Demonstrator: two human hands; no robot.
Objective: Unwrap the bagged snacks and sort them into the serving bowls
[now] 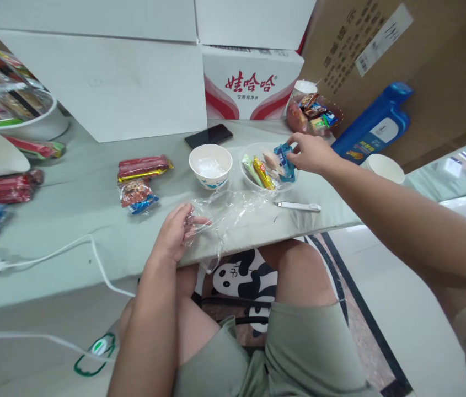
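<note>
My right hand [310, 153] pinches a blue snack packet [286, 165] at the right side of a shallow, pale bowl [246, 150]. In that bowl lie a yellow packet [262, 172], a green one [251, 169] and a pale one. At the table's front edge, the fingers of my left hand [177, 229] are in a crumpled clear plastic bag [239, 212], which spreads to the right and hangs over the edge. Behind it stands a paper bowl [211, 175] with clear plastic inside. A white utility knife [298, 206] lies right of the bag.
Red packaged sausages [144, 166] and a wrapped snack [137, 193] lie left of the paper bowl. A phone [210, 135], white boxes [253, 82] and a blue bottle [373, 127] stand or lie behind. A white cable [92, 248] crosses the left front. Snack-filled tubs [46, 124] are far left.
</note>
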